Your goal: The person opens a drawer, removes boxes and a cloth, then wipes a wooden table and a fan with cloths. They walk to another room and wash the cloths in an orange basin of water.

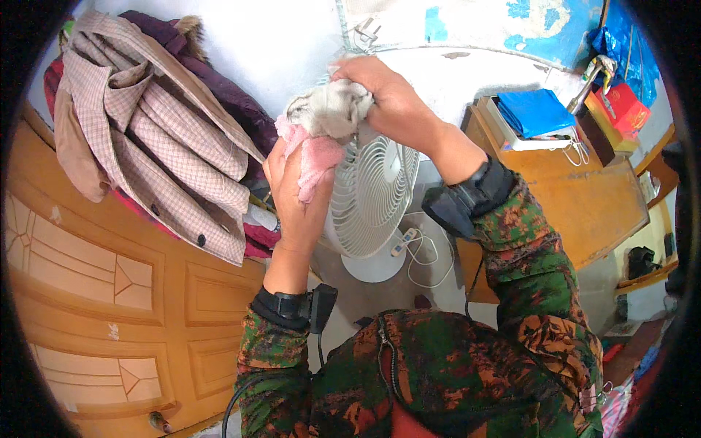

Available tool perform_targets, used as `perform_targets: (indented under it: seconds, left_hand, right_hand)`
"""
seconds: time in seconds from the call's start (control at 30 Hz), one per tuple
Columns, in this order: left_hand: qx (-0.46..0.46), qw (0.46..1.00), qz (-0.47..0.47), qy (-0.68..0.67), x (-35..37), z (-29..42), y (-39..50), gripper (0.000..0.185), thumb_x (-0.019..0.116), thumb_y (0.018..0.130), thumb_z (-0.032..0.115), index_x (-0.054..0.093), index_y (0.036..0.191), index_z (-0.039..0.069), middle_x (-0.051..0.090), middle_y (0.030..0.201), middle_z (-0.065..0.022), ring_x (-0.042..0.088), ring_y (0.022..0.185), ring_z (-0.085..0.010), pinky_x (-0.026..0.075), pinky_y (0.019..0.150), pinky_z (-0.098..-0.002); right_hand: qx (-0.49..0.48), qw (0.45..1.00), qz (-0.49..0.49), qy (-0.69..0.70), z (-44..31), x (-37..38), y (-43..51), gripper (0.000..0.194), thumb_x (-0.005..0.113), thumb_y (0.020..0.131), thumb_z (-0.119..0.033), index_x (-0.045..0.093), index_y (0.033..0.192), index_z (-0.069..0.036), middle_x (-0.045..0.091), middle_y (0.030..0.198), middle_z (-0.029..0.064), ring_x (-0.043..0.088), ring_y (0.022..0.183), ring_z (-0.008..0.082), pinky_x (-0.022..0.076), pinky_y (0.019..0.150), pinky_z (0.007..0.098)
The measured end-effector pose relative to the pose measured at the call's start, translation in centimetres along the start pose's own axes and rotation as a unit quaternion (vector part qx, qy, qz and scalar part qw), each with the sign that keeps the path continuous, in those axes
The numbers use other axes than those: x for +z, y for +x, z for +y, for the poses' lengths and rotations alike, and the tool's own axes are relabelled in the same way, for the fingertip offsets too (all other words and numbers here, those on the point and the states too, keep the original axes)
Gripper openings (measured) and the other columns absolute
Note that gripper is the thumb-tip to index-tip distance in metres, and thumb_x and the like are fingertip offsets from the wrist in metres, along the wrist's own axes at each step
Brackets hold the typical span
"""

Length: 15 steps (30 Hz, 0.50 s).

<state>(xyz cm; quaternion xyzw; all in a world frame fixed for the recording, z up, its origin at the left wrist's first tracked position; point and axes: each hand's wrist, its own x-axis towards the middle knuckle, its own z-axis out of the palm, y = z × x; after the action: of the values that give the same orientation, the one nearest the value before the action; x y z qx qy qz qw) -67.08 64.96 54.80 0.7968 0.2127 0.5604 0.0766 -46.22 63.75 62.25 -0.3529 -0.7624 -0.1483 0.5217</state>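
Note:
In my left hand [298, 183] is a pink terry cloth [320, 156], bunched against the palm with its end hanging past the fingers. My right hand [386, 98] grips a crumpled off-white cloth [331, 107], which bears grey marks. The two cloths touch; whether they are one piece I cannot tell. Both hands are raised in front of a white electric fan [375, 191] with a round grille. Its round base [375, 268] rests below, partly hidden by my forearm and the grille.
Left of me, checked coats [181, 137] hang on a wooden panelled door [120, 274]. To the right, a wooden cabinet [580, 202] carries a white tray [506, 128] with a blue folder and a red box [621, 112]. A white cord with a power strip [404, 242] trails beside the fan.

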Motion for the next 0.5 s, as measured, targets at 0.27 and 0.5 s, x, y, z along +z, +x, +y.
perform_targets:
  seconds: [0.27, 0.5]
  left_hand:
    - [-0.01, 0.998, 0.03, -0.051, -1.6, -1.1, -3.2, 0.046, 0.066, 0.069, 0.0, 0.059, 0.114, 0.002, 0.05, 0.125, -0.0215, 0.048, 0.111, -0.0373, 0.035, 0.097, -0.0422]
    - [-0.236, 0.946, 0.016, -0.222, -2.5, -2.8, -9.4, 0.043, 0.061, 0.073, -0.004, 0.057, 0.116, -0.001, 0.051, 0.123, -0.0195, 0.054, 0.106, -0.0308, 0.042, 0.092, -0.0389]
  right_hand:
    - [0.028, 0.999, -0.044, -0.001, -0.1, 0.8, -0.4, 0.033, 0.062, 0.07, -0.002, 0.06, 0.103, -0.006, 0.06, 0.102, 0.0142, 0.054, 0.1, 0.0346, 0.0447, 0.087, 0.0375]
    - [0.051, 0.998, -0.025, 0.008, 0.5, 1.2, -0.7, 0.039, 0.065, 0.072, 0.0, 0.057, 0.109, -0.005, 0.057, 0.113, 0.0155, 0.052, 0.109, 0.0336, 0.0409, 0.095, 0.0369]
